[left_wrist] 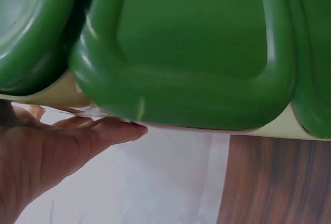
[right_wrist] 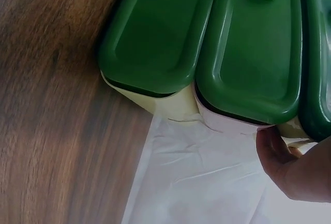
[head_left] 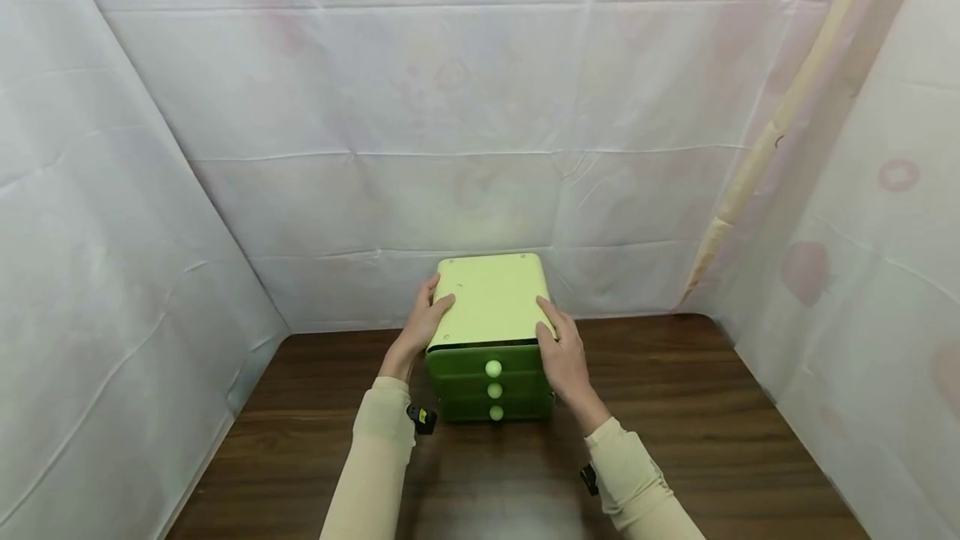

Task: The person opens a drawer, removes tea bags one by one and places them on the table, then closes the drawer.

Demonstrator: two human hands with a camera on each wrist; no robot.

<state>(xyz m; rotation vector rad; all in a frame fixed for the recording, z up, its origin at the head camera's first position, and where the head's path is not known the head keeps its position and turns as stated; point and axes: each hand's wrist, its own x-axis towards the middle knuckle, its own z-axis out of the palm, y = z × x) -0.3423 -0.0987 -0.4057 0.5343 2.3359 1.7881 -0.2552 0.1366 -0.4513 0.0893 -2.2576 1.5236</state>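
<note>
A small drawer cabinet (head_left: pixel 491 298) with a pale yellow-green top stands at the back of the table. Its three dark green drawers (head_left: pixel 465 390) face me, each with a round light-green knob (head_left: pixel 493 368). My left hand (head_left: pixel 422 325) grips the cabinet's left side, thumb over the top edge. On the opposite side my right hand (head_left: pixel 564 357) holds the right edge near the front corner. Both wrist views show green drawer fronts (left_wrist: pixel 191 38) close up, with the right hand's fingers (right_wrist: pixel 270 149) against the cabinet's side. Most of the left fingers are hidden.
The cabinet is on a dark brown wooden table (head_left: pixel 675 440). White sheeting (head_left: pixel 375 107) hangs behind it and on both sides, close to the table's back edge. A pale wrapped pole (head_left: pixel 772 140) slants down at the back right corner.
</note>
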